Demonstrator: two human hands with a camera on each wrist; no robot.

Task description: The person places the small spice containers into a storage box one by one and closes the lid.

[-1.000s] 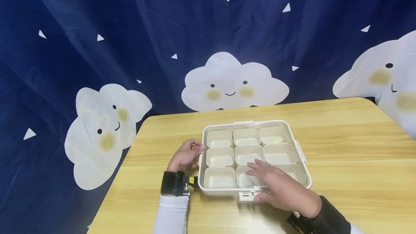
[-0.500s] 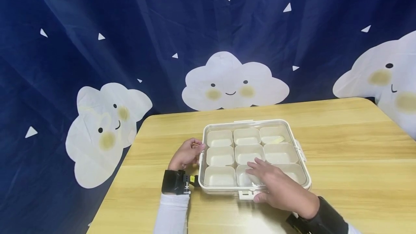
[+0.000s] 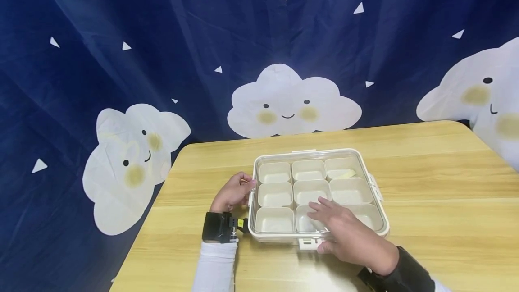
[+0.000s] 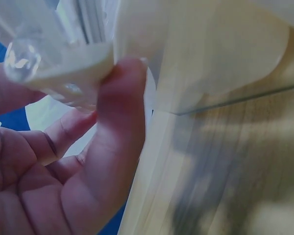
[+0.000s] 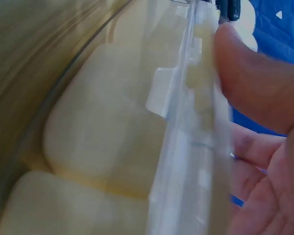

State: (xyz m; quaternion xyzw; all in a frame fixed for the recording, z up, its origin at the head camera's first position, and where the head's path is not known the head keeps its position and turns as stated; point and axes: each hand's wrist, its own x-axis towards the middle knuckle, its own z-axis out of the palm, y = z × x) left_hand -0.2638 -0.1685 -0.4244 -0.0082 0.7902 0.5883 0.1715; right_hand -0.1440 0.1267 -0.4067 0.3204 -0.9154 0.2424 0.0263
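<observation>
A clear, cream-rimmed storage box (image 3: 274,235) sits on the wooden table in the head view, its transparent lid over several cream bins in rows. A small pale yellow piece lies in the far right bin. At the box's left side, my left hand (image 3: 234,193) pinches the edge between thumb and fingers; the left wrist view has the thumb (image 4: 120,117) against the cream rim. My right hand (image 3: 344,229) holds the front edge, fingers spread over the lid and thumb low beside the front latch (image 3: 309,244). Its palm covers part of the front bins.
The light wooden table (image 3: 425,166) extends around the box on all sides. Behind its far edge hangs a dark blue curtain (image 3: 194,21) printed with smiling clouds. Another latch (image 3: 375,187) is on the box's right side.
</observation>
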